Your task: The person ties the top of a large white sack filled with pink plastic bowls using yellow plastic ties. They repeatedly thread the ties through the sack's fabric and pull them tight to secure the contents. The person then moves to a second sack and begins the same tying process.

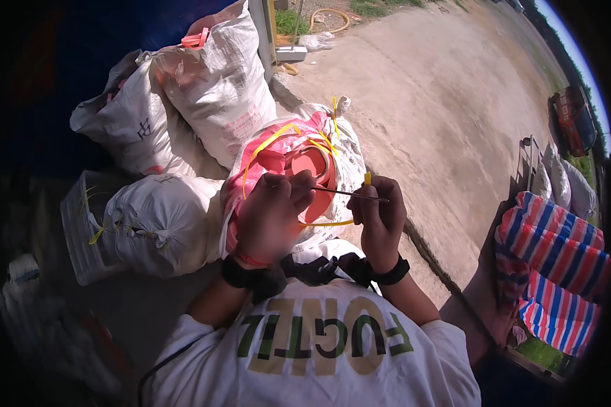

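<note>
A white woven sack [343, 146] with a pink liner [278, 159] stands open in front of me, laced with yellow strap [268, 144]. My left hand [268, 220] grips the pink rim of the sack's mouth. My right hand [380, 217] pinches a long dark needle [339, 193] that points left across the opening, with a bit of yellow strap [367, 178] at its fingers. Both wrists wear black bands.
Several filled white sacks [210, 81] are stacked at the left, one lying [156, 224] beside me. A concrete yard [448, 102] stretches ahead. A red, white and blue striped bag [557, 264] sits at the right, with a red vehicle [574, 119] far off.
</note>
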A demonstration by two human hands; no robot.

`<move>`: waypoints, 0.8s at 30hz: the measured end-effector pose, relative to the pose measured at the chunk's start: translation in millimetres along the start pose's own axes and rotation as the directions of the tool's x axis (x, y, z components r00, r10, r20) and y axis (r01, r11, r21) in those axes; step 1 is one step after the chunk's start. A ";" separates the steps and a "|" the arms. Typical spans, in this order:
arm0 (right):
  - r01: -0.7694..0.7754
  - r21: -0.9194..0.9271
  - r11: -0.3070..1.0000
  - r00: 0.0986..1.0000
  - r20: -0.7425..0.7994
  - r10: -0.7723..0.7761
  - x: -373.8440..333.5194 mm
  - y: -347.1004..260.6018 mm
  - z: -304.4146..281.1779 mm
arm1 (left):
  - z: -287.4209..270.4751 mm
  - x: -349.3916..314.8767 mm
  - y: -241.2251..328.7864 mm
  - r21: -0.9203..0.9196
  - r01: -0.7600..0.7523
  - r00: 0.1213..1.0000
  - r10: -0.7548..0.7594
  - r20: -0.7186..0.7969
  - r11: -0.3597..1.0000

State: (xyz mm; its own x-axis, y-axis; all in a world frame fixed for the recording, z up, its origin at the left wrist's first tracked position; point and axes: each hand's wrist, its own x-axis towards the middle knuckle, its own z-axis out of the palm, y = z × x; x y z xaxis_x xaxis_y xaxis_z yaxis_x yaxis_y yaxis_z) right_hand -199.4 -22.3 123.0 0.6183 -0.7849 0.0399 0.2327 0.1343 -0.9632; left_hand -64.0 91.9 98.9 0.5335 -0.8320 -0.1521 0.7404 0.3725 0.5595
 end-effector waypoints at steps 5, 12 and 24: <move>0.117 0.162 0.980 0.990 -0.101 -0.101 13.9 -5.4 -8.8 | -7.5 0.1 0.6 0.094 -0.005 0.994 0.015 -0.104 0.996; 0.042 -0.172 0.984 0.999 -0.014 -0.045 17.5 -14.6 -13.3 | -22.6 -15.3 -2.3 0.611 0.163 0.951 -0.289 0.113 0.775; 0.045 -0.422 0.906 0.989 -0.107 -0.099 3.6 -20.8 -0.5 | -12.6 -17.8 -14.7 0.878 -0.045 0.969 -0.193 0.155 0.476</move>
State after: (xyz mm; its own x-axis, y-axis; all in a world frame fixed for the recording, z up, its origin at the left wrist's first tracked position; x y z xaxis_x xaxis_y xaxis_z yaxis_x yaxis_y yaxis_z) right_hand -202.4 -28.2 143.0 0.5088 -0.8543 0.1063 -0.0780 -0.1687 -0.9826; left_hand -79.2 106.4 83.1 0.3107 -0.9417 -0.1295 -0.0302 -0.1460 0.9888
